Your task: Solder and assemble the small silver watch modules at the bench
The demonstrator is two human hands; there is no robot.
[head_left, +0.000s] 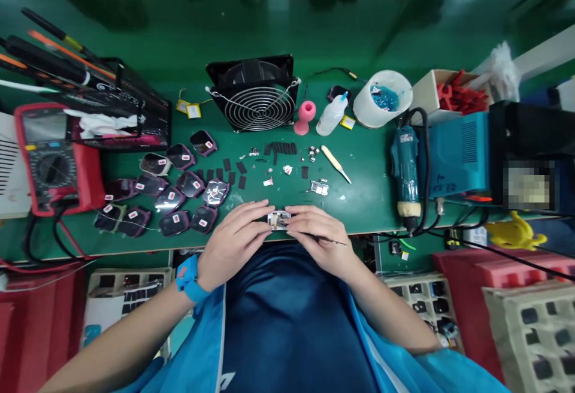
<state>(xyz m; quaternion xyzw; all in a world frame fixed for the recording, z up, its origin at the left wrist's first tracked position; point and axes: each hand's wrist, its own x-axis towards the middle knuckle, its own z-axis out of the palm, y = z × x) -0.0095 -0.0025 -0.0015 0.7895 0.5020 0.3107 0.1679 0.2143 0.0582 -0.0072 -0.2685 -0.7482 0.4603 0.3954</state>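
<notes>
A small pale device housing (279,220) with tiny parts inside sits at the front edge of the green bench, between my two hands. My left hand (240,232) has its fingers pressed together on the housing's left side. From the right, my right hand (321,238) steadies the housing and pinches a thin dark tool (330,239), likely tweezers, whose tip reaches over the housing. Beyond my hands lie a small metal-and-white part (318,187), a white piece (287,169) and a black pad (305,172). Which fingertips touch the housing is hard to tell.
Several purple-rimmed watches (174,223) lie at left near a red multimeter (85,159). A fan (260,105), pink holder (305,118), white bottle (331,116) and white tub (381,99) stand behind. A cream-handled tool (335,163) and electric screwdriver (406,171) are at right.
</notes>
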